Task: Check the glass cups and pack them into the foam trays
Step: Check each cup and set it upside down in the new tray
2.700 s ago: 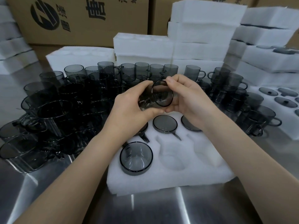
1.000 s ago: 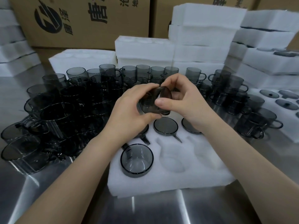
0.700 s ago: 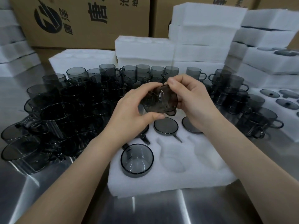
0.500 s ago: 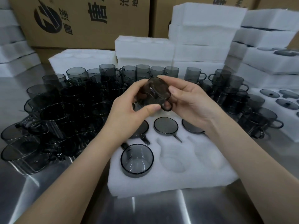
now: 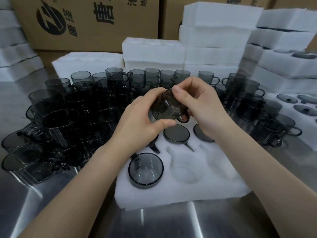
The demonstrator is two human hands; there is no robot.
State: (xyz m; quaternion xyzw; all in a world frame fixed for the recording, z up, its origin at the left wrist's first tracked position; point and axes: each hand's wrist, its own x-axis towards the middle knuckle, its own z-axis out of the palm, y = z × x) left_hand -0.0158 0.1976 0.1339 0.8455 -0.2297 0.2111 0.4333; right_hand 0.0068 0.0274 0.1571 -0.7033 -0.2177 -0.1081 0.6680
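Both hands are up over the foam tray (image 5: 197, 191), one smoked glass cup (image 5: 167, 109) caught btwn them. L hand (image 5: 137, 124) wraps it from the left, thumb along the near underside, fingers curled round the far side. R hand (image 5: 204, 107) pinches it from the right: thumb tip on the upper edge, fingers tucked behind by the handle. Cup's tilted, handle poking out low on the right. It hangs above the tray's back row, clear of the foam. Mouth or base toward us? Can't tell thru the dark glass.

Down in the tray, the front-left pocket has a packed cup (image 5: 145, 170), mouth up. In the back row, a middle cup (image 5: 176, 133) sits sunk in, handle sliver pointing toward us. Another cup (image 5: 200, 134) is just right of it, half hidden under the R wrist. The front-middle pocket (image 5: 185, 167) shows bare white foam.

The tray sits on a steel table (image 5: 171, 220). There's a dense crowd of loose cups (image 5: 68, 114) to its left and more cups (image 5: 248, 100) on the right, near a second tray (image 5: 307, 138). Behind are foam tray stacks (image 5: 214, 31) and printed cardboard cartons (image 5: 85, 23).
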